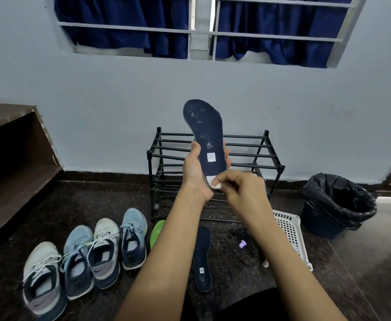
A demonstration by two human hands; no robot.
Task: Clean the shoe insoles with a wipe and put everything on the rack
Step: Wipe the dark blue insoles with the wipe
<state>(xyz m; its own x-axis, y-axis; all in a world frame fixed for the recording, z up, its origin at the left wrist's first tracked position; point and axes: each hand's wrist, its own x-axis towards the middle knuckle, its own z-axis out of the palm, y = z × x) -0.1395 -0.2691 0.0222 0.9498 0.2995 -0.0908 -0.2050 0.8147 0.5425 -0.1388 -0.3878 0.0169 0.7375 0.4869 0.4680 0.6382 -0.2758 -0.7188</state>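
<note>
Spare insole: is lying flat on the floor in front of the rack, label side up.
Shoes: four are standing in a row on the floor, in front of the rack and off to its left.
Right hand: is pinching a small white wipe and pressing it to the heel end of the held insole.
Left hand: is gripping the held insole by its rear half, thumb on one edge and fingers curling round the other.
Held insole: is standing toe-up in front of the rack, its dark face showing pale flecks.
Handling: it is looking thin, light and bendy, so the free toe is likely flexing under rubbing. Gripping across the edges near mid-length, with the palm backing it, is probably serving best.
</note>
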